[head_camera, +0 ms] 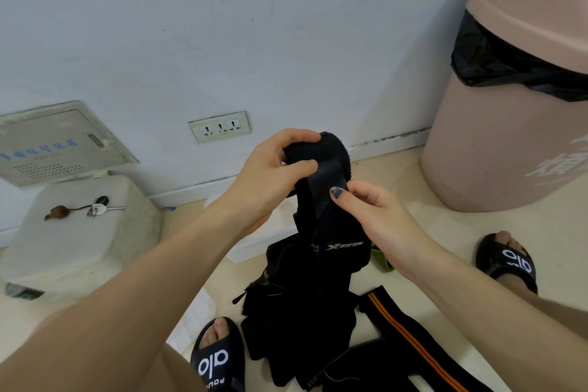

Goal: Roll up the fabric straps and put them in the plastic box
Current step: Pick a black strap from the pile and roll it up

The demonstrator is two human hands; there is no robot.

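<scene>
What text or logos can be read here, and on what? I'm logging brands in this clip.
"XTEP": white logo on the black strap hanging from the hands.
"olo"-like white mark: on the right slipper and the left slipper.
"FOU...": cut off, lower on the left slipper.
"XUE...": yellow letters on the strap pile, partly hidden.
Blue characters on the wall panel: too blurred.
White characters on the pink bin: cut off.

Pale blue-white wall [222, 25] with triple socket [219, 130] and metal panel [60, 143]; cream tiled floor [445, 248]; pink bin [515, 111], black liner [496, 60], right; white stool [76, 232] left.
</scene>
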